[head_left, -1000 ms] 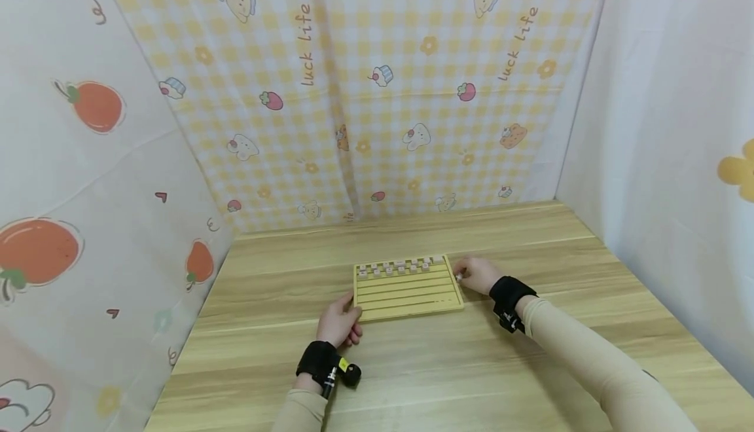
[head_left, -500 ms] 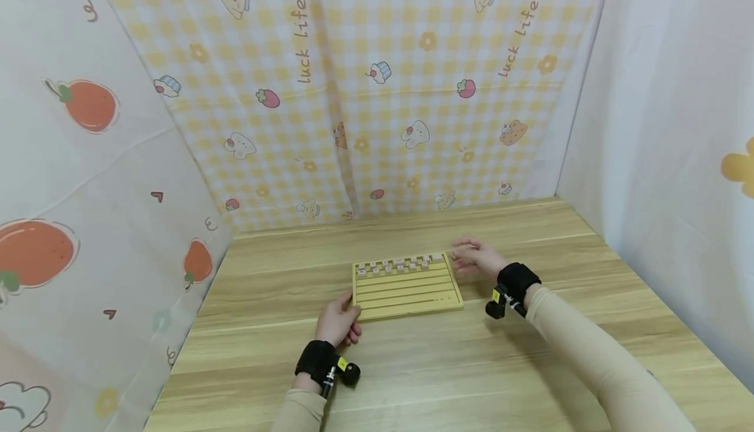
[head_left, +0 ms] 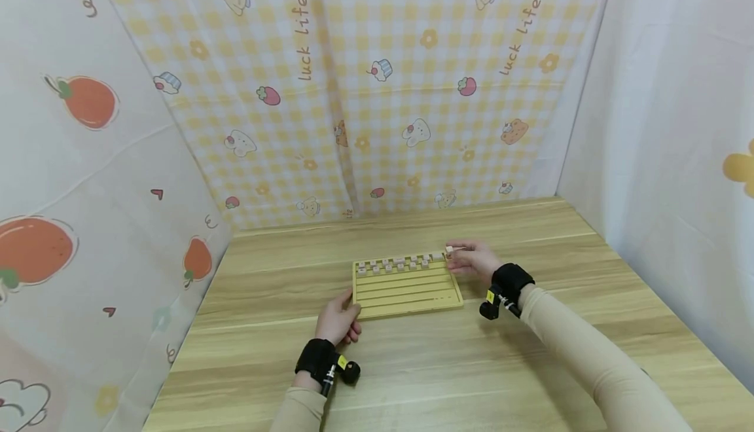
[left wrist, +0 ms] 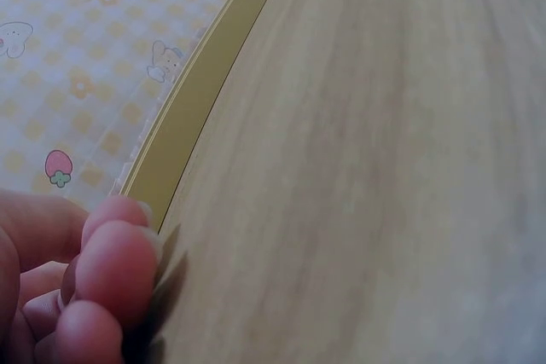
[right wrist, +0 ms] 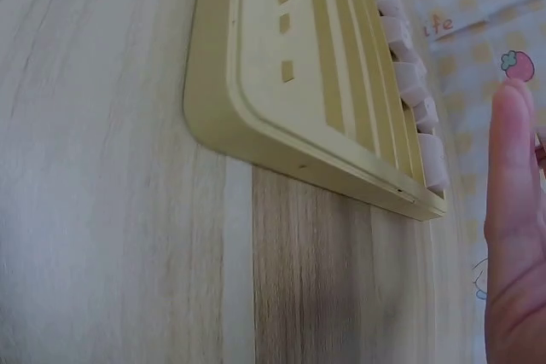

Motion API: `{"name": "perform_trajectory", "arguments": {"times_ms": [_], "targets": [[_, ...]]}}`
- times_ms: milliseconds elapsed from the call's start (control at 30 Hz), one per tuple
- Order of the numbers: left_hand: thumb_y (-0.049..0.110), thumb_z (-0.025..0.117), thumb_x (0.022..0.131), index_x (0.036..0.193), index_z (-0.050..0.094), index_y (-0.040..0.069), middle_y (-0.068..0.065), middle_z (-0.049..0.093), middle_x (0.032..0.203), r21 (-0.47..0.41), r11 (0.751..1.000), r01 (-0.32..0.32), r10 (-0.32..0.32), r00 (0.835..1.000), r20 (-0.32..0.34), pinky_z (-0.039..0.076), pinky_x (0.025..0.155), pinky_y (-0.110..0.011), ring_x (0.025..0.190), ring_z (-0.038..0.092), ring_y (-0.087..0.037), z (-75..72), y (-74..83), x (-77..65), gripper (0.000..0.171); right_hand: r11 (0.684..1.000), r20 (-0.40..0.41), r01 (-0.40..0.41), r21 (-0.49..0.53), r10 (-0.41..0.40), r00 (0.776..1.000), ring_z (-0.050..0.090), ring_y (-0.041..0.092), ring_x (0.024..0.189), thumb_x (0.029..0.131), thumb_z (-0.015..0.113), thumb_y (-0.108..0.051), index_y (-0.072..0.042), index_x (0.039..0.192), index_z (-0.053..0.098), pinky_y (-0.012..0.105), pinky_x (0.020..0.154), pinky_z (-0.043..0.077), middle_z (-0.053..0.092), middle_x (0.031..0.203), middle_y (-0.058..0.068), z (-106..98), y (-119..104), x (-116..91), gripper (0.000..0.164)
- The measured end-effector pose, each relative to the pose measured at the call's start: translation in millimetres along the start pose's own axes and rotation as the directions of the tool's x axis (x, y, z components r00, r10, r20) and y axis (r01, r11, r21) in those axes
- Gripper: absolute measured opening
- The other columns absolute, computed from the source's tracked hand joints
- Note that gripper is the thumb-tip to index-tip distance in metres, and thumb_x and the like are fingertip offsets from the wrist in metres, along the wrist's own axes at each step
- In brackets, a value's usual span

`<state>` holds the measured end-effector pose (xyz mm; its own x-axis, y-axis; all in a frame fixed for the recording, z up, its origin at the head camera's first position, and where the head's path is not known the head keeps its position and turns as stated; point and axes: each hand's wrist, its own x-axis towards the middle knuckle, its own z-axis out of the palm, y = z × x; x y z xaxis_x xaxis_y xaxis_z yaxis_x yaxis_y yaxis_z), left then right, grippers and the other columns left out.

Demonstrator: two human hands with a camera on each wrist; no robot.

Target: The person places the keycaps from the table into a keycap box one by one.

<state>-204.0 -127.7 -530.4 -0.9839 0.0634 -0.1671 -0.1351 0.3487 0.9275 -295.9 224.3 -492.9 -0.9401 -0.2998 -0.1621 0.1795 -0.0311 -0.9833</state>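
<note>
A shallow yellow grooved board [head_left: 406, 294] lies on the table, with two rows of small pale keycap-like blocks [head_left: 400, 267] along its far side. At the board's near left corner, my left hand [head_left: 337, 322] grips the edge, thumb on top; its curled fingers [left wrist: 115, 270] show beside the yellow rim in the left wrist view. My right hand [head_left: 476, 260] is over the far right corner, pinching a small pale block [head_left: 449, 249] between thumb and fingers. In the right wrist view only part of this hand [right wrist: 514, 236] shows, to the right of the board's end, and the held block is hidden.
A light wood-grain table [head_left: 448, 373] carries the board. Behind it hangs a yellow checked curtain [head_left: 383, 111], with white printed cloth [head_left: 135, 177] on the left and a plain pale one [head_left: 648, 124] on the right.
From beside the board's right edge, my right hand has moved away from me, then leftward over the far right corner, and the pale block now shows at its fingertips. My left hand stays put.
</note>
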Motion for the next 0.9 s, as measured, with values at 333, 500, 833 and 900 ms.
{"name": "perform_trajectory", "arguments": {"times_ms": [333,500,833,900], "targets": [[0.017,0.055,0.098,0.150,0.032,0.003,-0.006,0.062,0.055,0.005,1.000,0.009,-0.009,1.000,0.004,0.046,0.037,-0.026,0.041,0.057,-0.014,-0.3,2.2,0.3,0.059,0.965,-0.114,0.021,-0.261,-0.052,0.992,0.067,0.029,0.078,0.092,0.063,-0.003,0.013,0.128,0.049,0.036,0.069,0.057,0.062,0.092,0.012,20,1,1,0.041],[0.016,0.054,0.098,0.151,0.032,0.002,-0.007,0.062,0.056,-0.005,1.000,0.007,-0.007,1.000,0.016,0.045,0.037,-0.026,0.040,0.056,-0.015,0.1,2.7,-1.8,0.059,0.900,-0.099,0.096,-0.425,-0.152,0.983,0.064,0.035,0.071,0.092,0.064,-0.006,0.011,0.121,0.057,0.032,0.057,0.054,0.060,0.084,0.012,28,9,6,0.034],[0.016,0.054,0.098,0.151,0.032,0.002,-0.007,0.061,0.055,0.001,1.000,0.010,-0.010,1.000,0.020,0.045,0.037,-0.026,0.040,0.056,-0.014,-0.3,3.8,-2.0,0.059,0.501,0.087,0.298,-0.813,-0.401,0.912,0.061,0.023,0.073,0.088,0.064,0.000,0.009,0.111,0.067,0.035,0.064,0.049,0.065,0.090,0.014,29,17,12,0.024],[0.016,0.054,0.098,0.151,0.032,0.003,-0.007,0.061,0.055,-0.003,1.000,0.015,-0.015,1.000,0.016,0.045,0.037,-0.025,0.040,0.056,-0.014,-0.5,4.2,-1.4,0.059,0.489,0.069,0.268,-0.830,-0.387,0.919,0.062,0.026,0.079,0.087,0.066,-0.001,0.006,0.107,0.067,0.038,0.069,0.050,0.065,0.091,0.013,29,15,12,0.021]]}}
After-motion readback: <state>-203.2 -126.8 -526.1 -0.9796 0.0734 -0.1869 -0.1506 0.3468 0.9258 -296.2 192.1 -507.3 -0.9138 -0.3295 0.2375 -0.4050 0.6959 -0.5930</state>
